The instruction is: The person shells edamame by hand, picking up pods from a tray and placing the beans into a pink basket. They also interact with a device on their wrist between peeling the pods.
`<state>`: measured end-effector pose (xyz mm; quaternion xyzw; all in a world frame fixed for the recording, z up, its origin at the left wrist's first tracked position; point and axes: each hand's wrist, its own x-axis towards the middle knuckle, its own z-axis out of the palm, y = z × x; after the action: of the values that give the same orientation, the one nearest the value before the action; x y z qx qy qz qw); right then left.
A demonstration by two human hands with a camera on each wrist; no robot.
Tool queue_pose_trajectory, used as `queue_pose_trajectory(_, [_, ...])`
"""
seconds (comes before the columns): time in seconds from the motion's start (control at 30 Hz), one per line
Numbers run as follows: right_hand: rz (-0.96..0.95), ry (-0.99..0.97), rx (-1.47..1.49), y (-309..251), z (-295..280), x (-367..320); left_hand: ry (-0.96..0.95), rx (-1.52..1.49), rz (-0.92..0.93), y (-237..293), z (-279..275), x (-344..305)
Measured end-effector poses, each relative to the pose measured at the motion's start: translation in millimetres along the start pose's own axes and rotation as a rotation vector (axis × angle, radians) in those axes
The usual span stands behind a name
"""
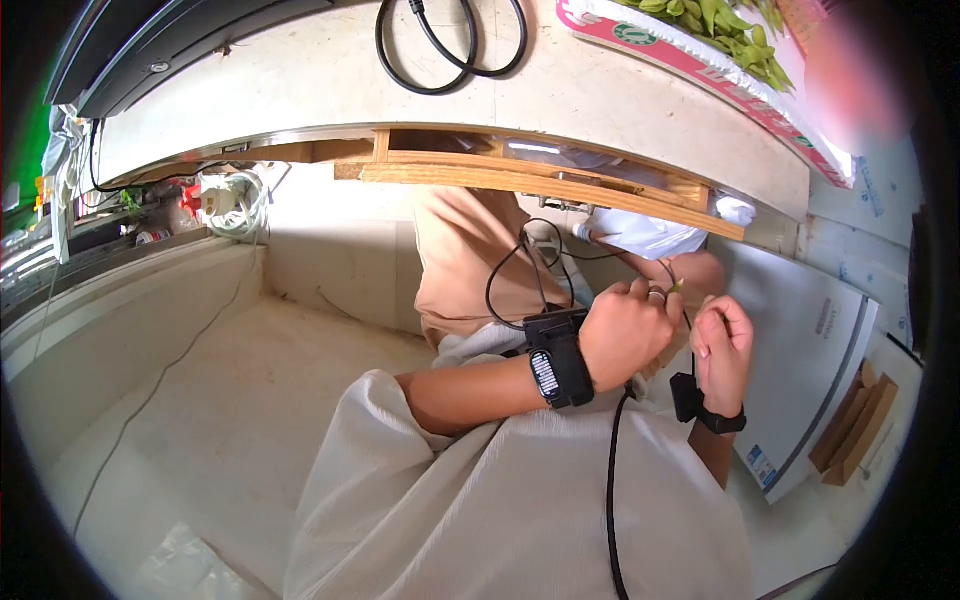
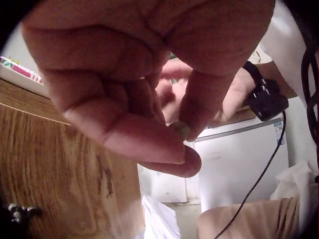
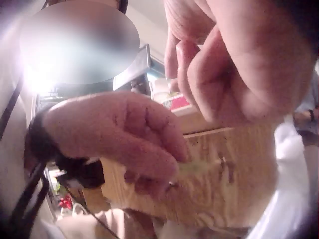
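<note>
My left hand [image 1: 628,335] is raised over my lap, its thumb and fingers pinching a small green pod [image 1: 676,287]. In the right wrist view the pod [image 3: 197,168] sticks out past the fingertips, blurred. Only a small piece of it shows between thumb and finger in the left wrist view. Close beside it, on the right, is my right hand [image 1: 722,345], apart from the pod. Its fingers are curled in toward the palm, and no object shows in them in the right wrist view. Both wrists wear black straps with cameras.
A pink and white box [image 1: 700,75] of green pods stands on the white table [image 1: 300,75], near a looped black cable [image 1: 470,70]. Below the tabletop is a wooden drawer [image 1: 540,185]. Another person's bare leg and white cloth [image 1: 645,232] are beyond my hands; a white cabinet [image 1: 795,340] stands right.
</note>
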<state>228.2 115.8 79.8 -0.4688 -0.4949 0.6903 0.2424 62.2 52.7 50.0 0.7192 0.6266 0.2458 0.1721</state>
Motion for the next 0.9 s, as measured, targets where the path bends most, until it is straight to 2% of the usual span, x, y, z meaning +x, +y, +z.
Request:
queue_pose_trajectory(0.03, [0.043,0.116,0.044,11.4,-3.4,-0.6,0.010,0.003,-0.004,0.0,0.3,0.4])
queue_pose_trajectory(0.13, [0.152,0.210,0.077,33.3,-0.9,-2.1,0.060,-0.035,-0.006,0.7,3.6,1.7])
queue_pose_trajectory(0.17, [0.159,0.142,0.144,41.5,-3.9,-2.0,0.057,-0.037,-0.005,0.9,3.1,2.3])
queue_pose_trajectory(0.33, [0.126,0.188,0.233,52.3,6.2,4.7,0.083,-0.054,-0.013,-0.8,0.3,5.1])
queue_pose_trajectory(0.4, [0.162,0.299,0.288,52.1,10.5,7.2,0.078,-0.081,-0.014,-1.5,-0.8,5.9])
queue_pose_trajectory(0.53, [0.107,0.220,0.294,56.2,-1.2,9.7,0.068,-0.191,-0.026,-3.2,-8.3,7.6])
queue_pose_trajectory(0.6, [0.023,0.003,0.435,59.2,-9.7,10.0,0.071,-0.206,-0.016,-3.1,-12.7,8.7])
queue_pose_trajectory(0.63, [0.017,0.001,0.433,58.0,-8.5,10.9,0.070,-0.221,-0.010,-3.3,-14.6,9.6])
queue_pose_trajectory(0.7, [0.050,0.122,0.384,55.1,-3.1,11.6,0.068,-0.230,-0.009,-3.5,-16.8,11.2])
queue_pose_trajectory(0.9, [0.001,0.088,0.423,45.9,3.5,10.4,0.065,-0.270,0.001,-2.3,-21.4,11.9])
